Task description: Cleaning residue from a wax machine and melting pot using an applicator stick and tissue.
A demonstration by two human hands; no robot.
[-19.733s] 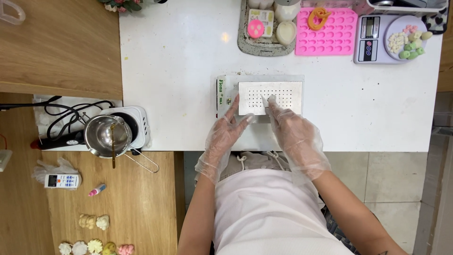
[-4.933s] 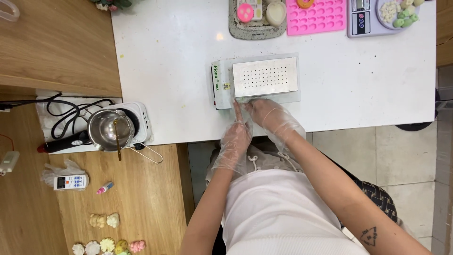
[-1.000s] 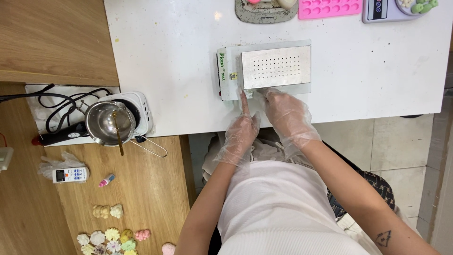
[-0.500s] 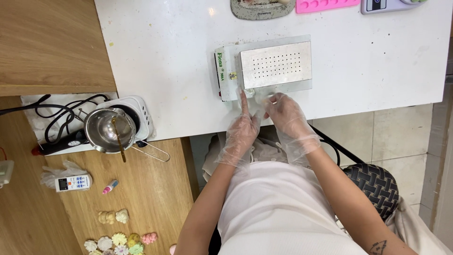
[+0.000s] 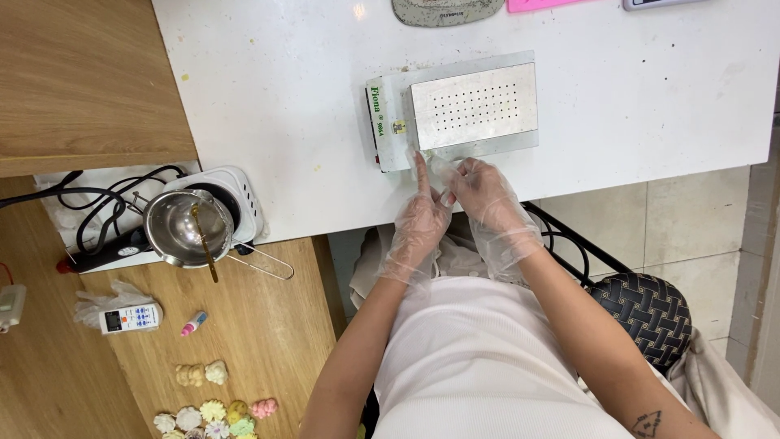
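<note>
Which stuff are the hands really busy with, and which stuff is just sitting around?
Busy with:
- left hand and right hand, both in clear gloves, at the near edge of the metal plate machine
- white table it sits on

Just sitting around:
- small steel pot on a white hotplate
- black cables
- little flower shapes
- grey tray

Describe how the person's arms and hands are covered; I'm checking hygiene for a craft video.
Both the left hand and the right hand wear thin, clear, crinkly disposable gloves ending just past the wrists. The forearms are bare, with no sleeves showing. A small dark tattoo marks the right forearm. No watch or bracelet shows.
</note>
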